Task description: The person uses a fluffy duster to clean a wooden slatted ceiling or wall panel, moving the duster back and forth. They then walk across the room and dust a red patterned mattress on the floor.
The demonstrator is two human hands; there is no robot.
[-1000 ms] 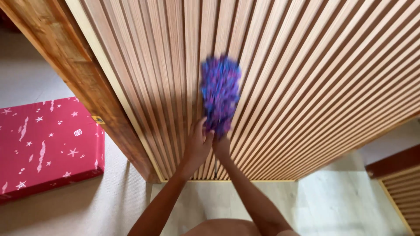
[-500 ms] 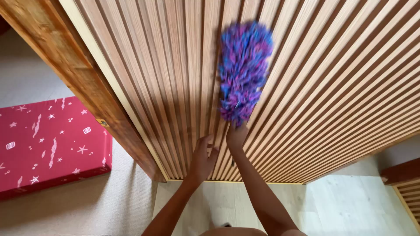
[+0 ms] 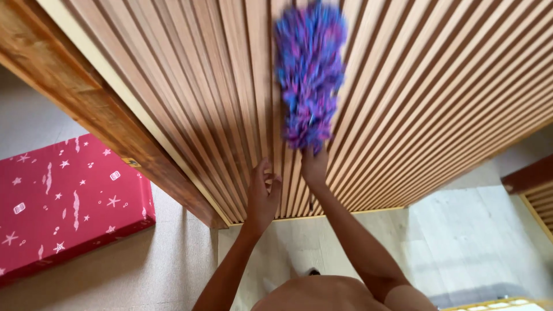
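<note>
Higher up the slatted wood wall (image 3: 438, 103) than a moment ago, the fluffy blue-and-purple duster (image 3: 310, 75) lies blurred against the slats. Right hand (image 3: 314, 167) has its fingers closed around the handle below the head. Left hand (image 3: 262, 196) rests just beside, fingers loosely curled and holding nothing. A red star-patterned mat (image 3: 63, 201) lies on the floor.

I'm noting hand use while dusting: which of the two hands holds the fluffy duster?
The right hand grips the blue-purple duster at its base, against the slatted wood wall. The left hand holds nothing.
</note>
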